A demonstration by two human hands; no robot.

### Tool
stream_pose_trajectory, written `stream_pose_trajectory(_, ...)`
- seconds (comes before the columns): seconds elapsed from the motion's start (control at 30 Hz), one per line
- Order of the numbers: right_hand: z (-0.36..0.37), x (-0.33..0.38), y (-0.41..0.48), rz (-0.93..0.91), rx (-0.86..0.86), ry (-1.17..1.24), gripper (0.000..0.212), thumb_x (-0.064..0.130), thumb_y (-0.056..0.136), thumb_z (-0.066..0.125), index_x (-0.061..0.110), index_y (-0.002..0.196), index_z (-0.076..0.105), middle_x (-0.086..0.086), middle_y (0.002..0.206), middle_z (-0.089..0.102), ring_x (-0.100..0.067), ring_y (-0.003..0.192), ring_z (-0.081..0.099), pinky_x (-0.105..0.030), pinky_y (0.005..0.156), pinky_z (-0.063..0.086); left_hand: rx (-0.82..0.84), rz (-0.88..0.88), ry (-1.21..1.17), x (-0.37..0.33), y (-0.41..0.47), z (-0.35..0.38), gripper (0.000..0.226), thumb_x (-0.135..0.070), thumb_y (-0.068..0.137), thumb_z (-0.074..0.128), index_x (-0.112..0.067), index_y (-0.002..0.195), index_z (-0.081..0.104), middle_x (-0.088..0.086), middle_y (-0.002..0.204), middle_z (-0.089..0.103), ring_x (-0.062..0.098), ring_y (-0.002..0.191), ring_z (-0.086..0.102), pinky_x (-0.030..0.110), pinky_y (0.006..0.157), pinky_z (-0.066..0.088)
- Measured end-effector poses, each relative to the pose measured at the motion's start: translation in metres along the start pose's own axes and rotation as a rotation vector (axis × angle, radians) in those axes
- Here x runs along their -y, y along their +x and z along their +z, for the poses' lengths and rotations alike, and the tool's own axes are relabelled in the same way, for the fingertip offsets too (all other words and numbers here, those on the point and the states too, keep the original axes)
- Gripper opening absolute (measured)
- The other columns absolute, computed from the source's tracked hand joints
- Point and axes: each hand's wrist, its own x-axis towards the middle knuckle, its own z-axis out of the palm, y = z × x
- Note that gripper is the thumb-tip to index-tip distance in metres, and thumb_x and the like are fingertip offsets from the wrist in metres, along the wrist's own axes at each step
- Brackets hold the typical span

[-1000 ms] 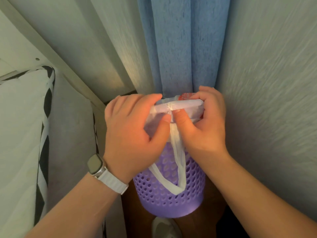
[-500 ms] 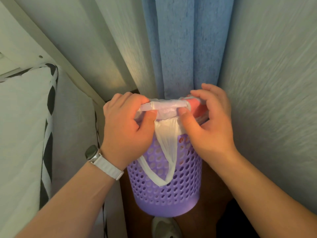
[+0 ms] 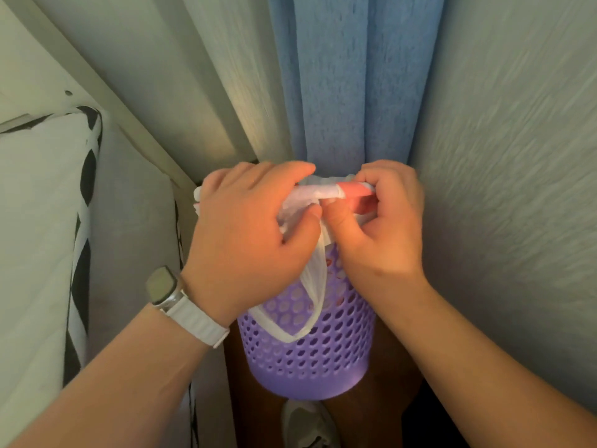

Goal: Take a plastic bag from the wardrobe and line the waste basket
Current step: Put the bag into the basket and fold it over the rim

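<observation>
Where the blue curtain [image 3: 349, 76] hangs down between pale, ribbed fabric panels [image 3: 517, 156], the purple waste basket [image 3: 310, 350] stands tucked against it, hemmed in on the left by a white cushion with black trim [image 3: 42, 237] and a slanting white frame rail [image 3: 106, 101]. Both hands cover the basket's mouth, so its rim and inside are hidden. The left hand [image 3: 252, 234], with a white-strapped watch [image 3: 174, 299] on its wrist, has its fingers curled over the rim and its thumb clamped on the thin, crinkled white plastic bag [image 3: 310, 195]. The right hand [image 3: 384, 227] pinches the same edge, fingers closed on film folded over the rim, where a red patch shows. One bag handle loop [image 3: 310, 305] dangles down the near side of the perforated, round-holed plastic wall. Below the basket, a grey shoe [image 3: 307, 425] is cut off by the frame edge on a dark floor
</observation>
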Motion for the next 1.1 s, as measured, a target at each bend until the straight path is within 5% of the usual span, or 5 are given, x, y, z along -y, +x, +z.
stream_pose_trajectory(0.23, 0.002, 0.001, -0.006, 0.029, 0.052, -0.008, 0.033, 0.046, 0.081, 0.063, 0.017, 0.096, 0.064, 0.001, 0.107, 0.055, -0.023, 0.105, 0.052, -0.040, 0.092, 0.042, -0.042, -0.032, -0.021, 0.008, -0.006, 0.012, 0.015, -0.026, 0.089, 0.056, -0.019, 0.091, 0.069, -0.006, 0.077, 0.060, 0.021, 0.075, 0.056, 0.041, 0.075, 0.040)
stream_pose_trajectory(0.37, -0.005, -0.005, -0.006, 0.028, 0.103, 0.039, 0.039, 0.043, 0.079, 0.063, 0.018, 0.110, 0.064, 0.002, 0.121, 0.050, -0.022, 0.120, 0.049, -0.032, 0.105, 0.036, -0.037, -0.028, -0.050, 0.019, -0.006, 0.014, 0.010, -0.020, 0.088, 0.057, -0.016, 0.088, 0.067, -0.012, 0.078, 0.053, 0.022, 0.074, 0.056, 0.046, 0.072, 0.043)
stream_pose_trajectory(0.57, -0.008, -0.014, -0.002, 0.118, 0.090, 0.082, 0.030, 0.047, 0.079, 0.062, 0.029, 0.103, 0.058, 0.003, 0.126, 0.047, -0.020, 0.129, 0.045, -0.041, 0.109, 0.035, -0.037, 0.008, -0.072, 0.022, -0.005, 0.014, 0.014, -0.021, 0.091, 0.055, -0.015, 0.091, 0.068, -0.016, 0.085, 0.051, 0.020, 0.077, 0.056, 0.045, 0.075, 0.043)
stream_pose_trajectory(0.9, -0.003, 0.002, -0.003, 0.108, -0.029, -0.073, 0.025, 0.053, 0.081, 0.060, 0.032, 0.087, 0.048, 0.004, 0.097, 0.051, -0.016, 0.095, 0.049, -0.042, 0.088, 0.040, -0.019, -0.010, 0.027, -0.010, -0.012, 0.012, 0.039, -0.035, 0.087, 0.051, -0.021, 0.121, 0.062, -0.003, 0.111, 0.061, 0.021, 0.108, 0.056, 0.052, 0.113, 0.023)
stream_pose_trajectory(1.1, 0.002, 0.010, -0.005, 0.094, 0.063, -0.141, 0.030, 0.057, 0.080, 0.058, 0.028, 0.090, 0.055, 0.008, 0.100, 0.049, -0.017, 0.096, 0.049, -0.048, 0.089, 0.041, -0.097, -0.063, 0.001, -0.002, -0.011, 0.018, 0.022, -0.026, 0.091, 0.049, -0.020, 0.102, 0.067, -0.001, 0.093, 0.060, 0.024, 0.090, 0.052, 0.041, 0.091, 0.034)
